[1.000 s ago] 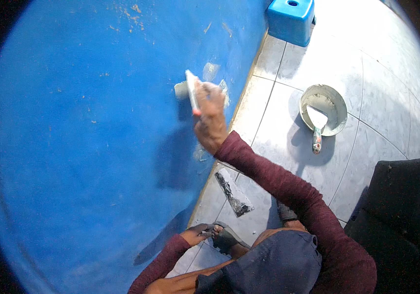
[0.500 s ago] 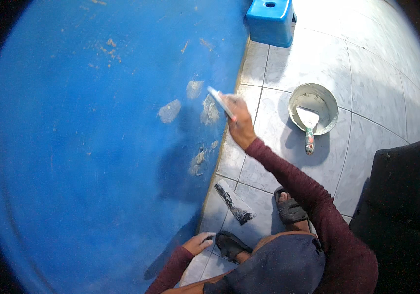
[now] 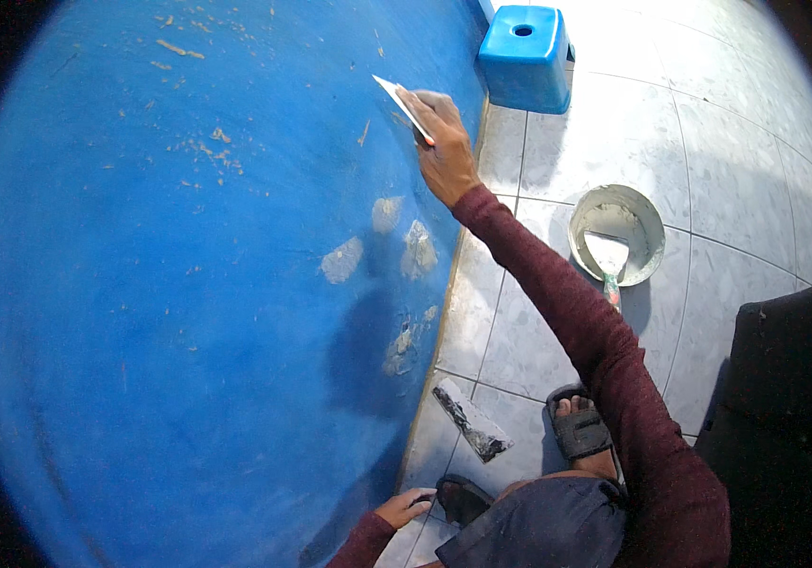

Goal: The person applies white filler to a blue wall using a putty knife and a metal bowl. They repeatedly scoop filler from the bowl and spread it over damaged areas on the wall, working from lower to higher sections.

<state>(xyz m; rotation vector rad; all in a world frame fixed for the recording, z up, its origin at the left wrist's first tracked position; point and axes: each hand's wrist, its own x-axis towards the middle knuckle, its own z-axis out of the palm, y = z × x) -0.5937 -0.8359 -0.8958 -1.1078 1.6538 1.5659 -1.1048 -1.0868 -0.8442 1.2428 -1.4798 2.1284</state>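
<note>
Three pale, thin filler patches (image 3: 340, 259) now lie uncovered on the blue painted wall (image 3: 188, 398), because the right hand (image 3: 448, 142) has moved on from beside them to a higher stretch, nearer the blue plastic box-shaped stool (image 3: 524, 71). Its fingers are clamped on a flat white scraper (image 3: 404, 106) with a small orange-red mark at its near end; the tool is held slantwise at the wall, though whether its edge touches is hard to tell. A second ago that scraper stood over the leftmost patch, which looked thick and creamy then and looks flatter and greyer now, so that spot seems smoothed, and the work appears to have shifted to another part of the wall. The left hand (image 3: 406, 508) stays low by the black sandal (image 3: 463, 500) at the wall's foot, its fingers loosely apart and seemingly holding nothing. Unmoved on the pale tiled floor (image 3: 510, 327) are the round grey-white pot (image 3: 658, 248) of filler, with a triangular-bladed putty knife (image 3: 606, 251) resting in it, and a wide, black-smeared metal blade (image 3: 472, 419) near the wall.
</note>
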